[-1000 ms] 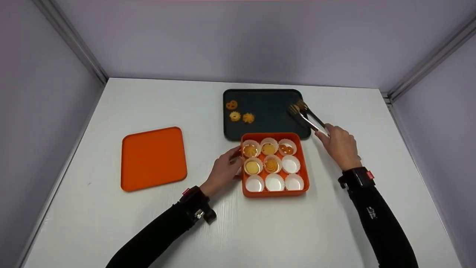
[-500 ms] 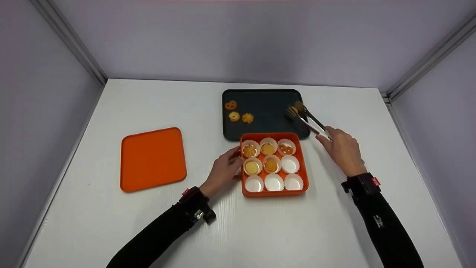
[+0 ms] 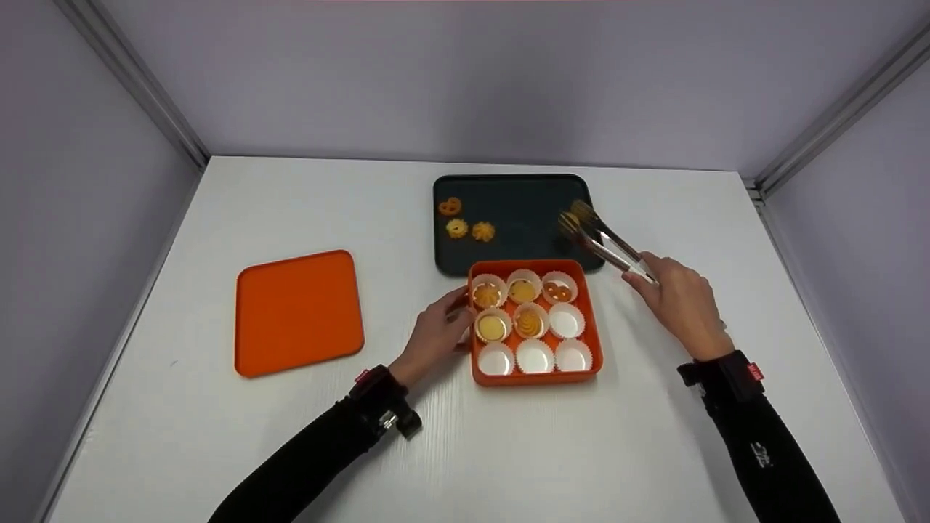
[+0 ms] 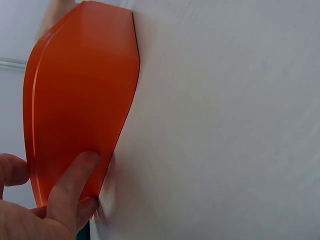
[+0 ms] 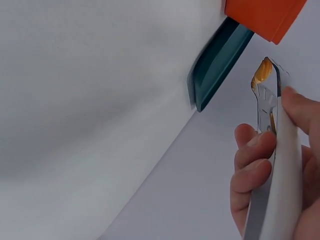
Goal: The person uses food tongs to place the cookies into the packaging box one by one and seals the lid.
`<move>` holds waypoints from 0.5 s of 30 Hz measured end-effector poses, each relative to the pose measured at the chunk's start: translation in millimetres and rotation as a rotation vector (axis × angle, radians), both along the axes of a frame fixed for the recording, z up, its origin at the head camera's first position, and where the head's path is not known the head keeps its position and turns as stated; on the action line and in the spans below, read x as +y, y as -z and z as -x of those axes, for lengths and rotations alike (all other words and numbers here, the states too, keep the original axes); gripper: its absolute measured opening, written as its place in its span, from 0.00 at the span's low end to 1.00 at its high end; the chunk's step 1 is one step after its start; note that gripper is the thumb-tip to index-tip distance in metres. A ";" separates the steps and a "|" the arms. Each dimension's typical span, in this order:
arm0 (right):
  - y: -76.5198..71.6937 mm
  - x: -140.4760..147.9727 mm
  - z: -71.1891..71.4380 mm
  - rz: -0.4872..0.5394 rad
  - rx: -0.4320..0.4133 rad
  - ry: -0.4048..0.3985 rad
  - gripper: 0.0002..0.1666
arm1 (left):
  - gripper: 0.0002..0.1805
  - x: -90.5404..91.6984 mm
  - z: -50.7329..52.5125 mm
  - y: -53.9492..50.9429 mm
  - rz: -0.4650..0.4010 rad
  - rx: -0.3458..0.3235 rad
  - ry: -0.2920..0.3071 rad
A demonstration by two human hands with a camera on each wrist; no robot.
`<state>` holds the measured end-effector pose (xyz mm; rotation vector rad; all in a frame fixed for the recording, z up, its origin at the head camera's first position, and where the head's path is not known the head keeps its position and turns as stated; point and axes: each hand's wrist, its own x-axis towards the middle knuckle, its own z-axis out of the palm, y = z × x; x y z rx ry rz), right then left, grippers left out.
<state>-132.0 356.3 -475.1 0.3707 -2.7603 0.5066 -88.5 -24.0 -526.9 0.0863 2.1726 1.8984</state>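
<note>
My left hand rests with its fingers against the left wall of an orange box, one fingertip near its rim. Inside the box stand rows of white paper cups; several hold cookies, while several at the right and front hold nothing. My right hand grips metal tongs, whose tips are over the right part of the dark green tray. In the right wrist view a golden cookie is between the tong tips, lifted above the tray.
A pretzel, a ring-shaped cookie and a star-shaped cookie lie on the tray's left part. An orange lid-like tray lies left of my left hand. Walls enclose the white table behind and at both sides.
My right hand has drawn back slightly toward me and to the right, bringing the tongs with it. The left hand and the box stay in place.
</note>
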 end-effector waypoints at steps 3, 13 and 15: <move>-3.1 2.5 -5.3 -0.001 0.041 -0.020 0.29 | 0.32 0.2 0.2 -0.4 0.007 0.010 0.003; -12.0 7.7 -20.4 -0.008 0.047 -0.036 0.29 | 0.32 0.0 0.7 2.2 -0.019 -0.017 0.002; -13.1 9.0 -23.5 -0.009 0.048 -0.042 0.29 | 0.32 -0.1 0.7 1.7 -0.011 -0.016 0.002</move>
